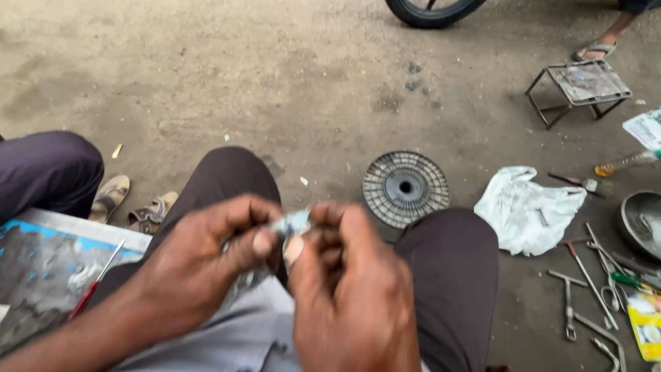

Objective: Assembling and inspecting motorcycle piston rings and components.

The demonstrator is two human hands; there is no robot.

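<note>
Small pale metallic piece [292,222] pinched between both hands above the lap, left hand [200,272] fingers curled tight on one end, right hand [348,289] closed around the other, round ribbed disc [405,188] on ground beyond knee, white rag [527,210] beside it.

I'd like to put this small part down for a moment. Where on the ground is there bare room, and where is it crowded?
Bare concrete lies ahead of the knees, left of the round ribbed grey disc, and between it and the black tyre. It is crowded on the right: crumpled white cloth, metal T-handled wrenches, dark metal bowl, small wire stand.
</note>
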